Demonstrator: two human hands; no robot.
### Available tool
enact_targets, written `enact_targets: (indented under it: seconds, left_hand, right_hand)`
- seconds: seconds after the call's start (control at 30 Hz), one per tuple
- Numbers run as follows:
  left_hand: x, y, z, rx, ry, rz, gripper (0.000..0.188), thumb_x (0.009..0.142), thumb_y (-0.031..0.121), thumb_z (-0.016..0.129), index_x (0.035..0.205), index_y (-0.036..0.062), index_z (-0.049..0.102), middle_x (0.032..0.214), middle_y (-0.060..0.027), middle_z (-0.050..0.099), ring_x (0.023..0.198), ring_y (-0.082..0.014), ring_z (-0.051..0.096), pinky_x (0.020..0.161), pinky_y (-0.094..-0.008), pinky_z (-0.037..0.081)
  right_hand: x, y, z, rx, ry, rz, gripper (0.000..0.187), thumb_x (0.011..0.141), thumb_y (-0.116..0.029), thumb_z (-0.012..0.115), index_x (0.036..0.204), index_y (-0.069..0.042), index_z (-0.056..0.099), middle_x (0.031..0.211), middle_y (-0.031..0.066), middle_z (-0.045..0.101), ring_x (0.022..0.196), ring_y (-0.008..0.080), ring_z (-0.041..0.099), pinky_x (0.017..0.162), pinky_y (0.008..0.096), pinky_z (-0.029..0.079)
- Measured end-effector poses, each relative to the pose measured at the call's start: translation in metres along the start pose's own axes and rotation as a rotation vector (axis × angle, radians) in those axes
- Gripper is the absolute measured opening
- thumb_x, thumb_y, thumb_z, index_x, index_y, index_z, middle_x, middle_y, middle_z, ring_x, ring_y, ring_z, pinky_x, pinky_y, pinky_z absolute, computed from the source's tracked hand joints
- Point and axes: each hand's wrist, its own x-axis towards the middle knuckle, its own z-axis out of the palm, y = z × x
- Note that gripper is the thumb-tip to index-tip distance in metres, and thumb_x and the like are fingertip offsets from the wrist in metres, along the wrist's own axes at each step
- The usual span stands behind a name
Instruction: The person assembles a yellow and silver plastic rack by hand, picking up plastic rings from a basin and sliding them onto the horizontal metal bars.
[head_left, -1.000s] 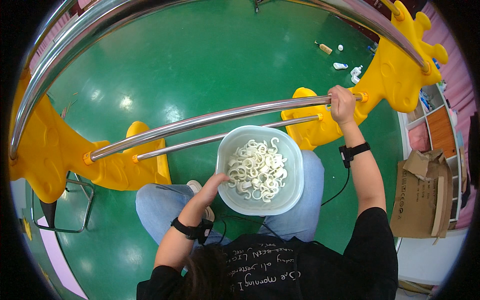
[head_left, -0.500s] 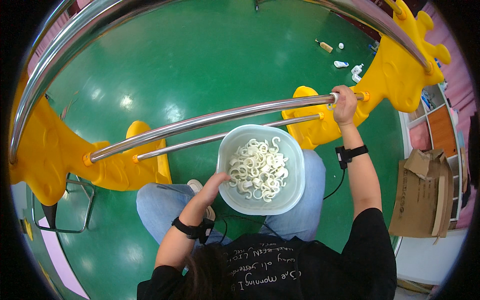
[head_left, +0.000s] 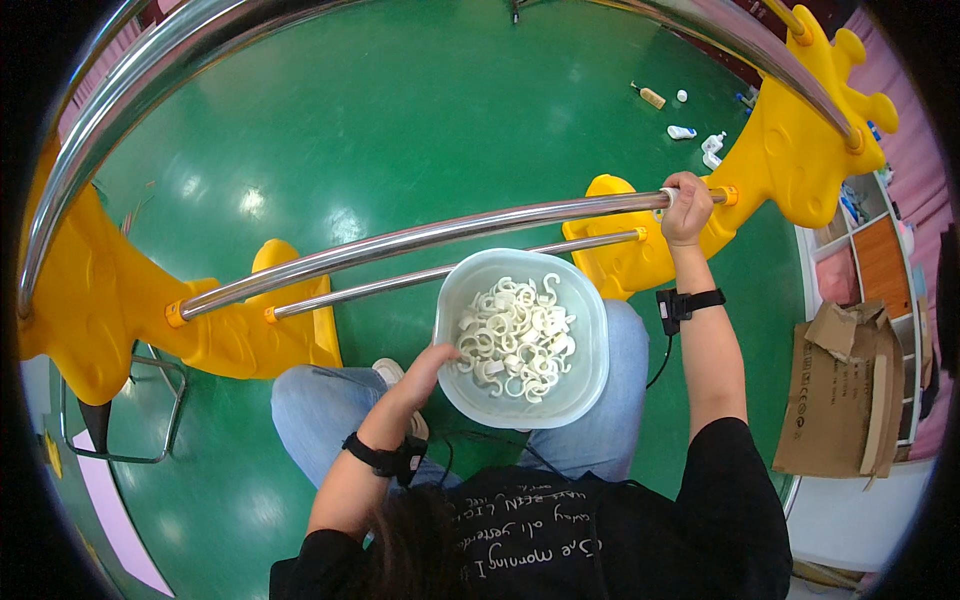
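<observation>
A pale translucent plastic basin (head_left: pixel 455 290) rests on my lap, holding a heap of white plastic S-shaped and curved hooks (head_left: pixel 515 335). My left hand (head_left: pixel 433 368) grips the basin's left rim, with the thumb over the edge. At the right end of the lower shiny metal bar (head_left: pixel 430 238), my right hand (head_left: pixel 688 208) is closed around a white plastic hook (head_left: pixel 669 198) that sits on the bar. Part of that hook is hidden by the fingers.
Yellow animal-shaped plastic end frames (head_left: pixel 800 140) carry the bars on both sides. A thinner metal bar (head_left: pixel 370 291) runs lower down. Several bottles (head_left: pixel 682 132) lie on the green floor. At right stand a cardboard box (head_left: pixel 835 400) and shelves (head_left: pixel 885 250); at left, a metal-legged stool (head_left: pixel 170 410).
My right forearm has shifted slightly left, while the hand stays at the bar's right end. The basin and my left hand have not visibly moved.
</observation>
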Motion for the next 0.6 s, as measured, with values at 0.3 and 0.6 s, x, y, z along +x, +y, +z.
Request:
enact_targets:
  seconds: [0.3,0.6]
  left_hand:
    - [-0.005,0.000,-0.003,0.012,0.008,-0.027,0.042,0.081,0.023,0.049,0.114,-0.0023,0.054,0.102,-0.0068,0.061,0.091,-0.0154,0.056,0.083,-0.0280,0.043]
    - [-0.002,-0.001,0.001,0.013,0.007,0.007,0.038,0.081,0.023,0.050,0.109,-0.0016,0.057,0.098,-0.0069,0.063,0.087,-0.0161,0.058,0.081,-0.0279,0.044]
  right_hand:
    - [0.003,-0.019,-0.012,-0.113,-0.220,-0.163,0.024,0.081,-0.023,0.048,0.089,-0.003,0.058,0.084,0.0131,0.060,0.075,0.0308,0.056,0.076,0.0414,0.041]
    - [-0.019,0.005,-0.009,-0.246,-0.059,-0.061,0.030,0.085,-0.027,0.049,0.103,-0.003,0.054,0.087,0.0116,0.056,0.089,0.0307,0.051,0.096,0.0437,0.033]
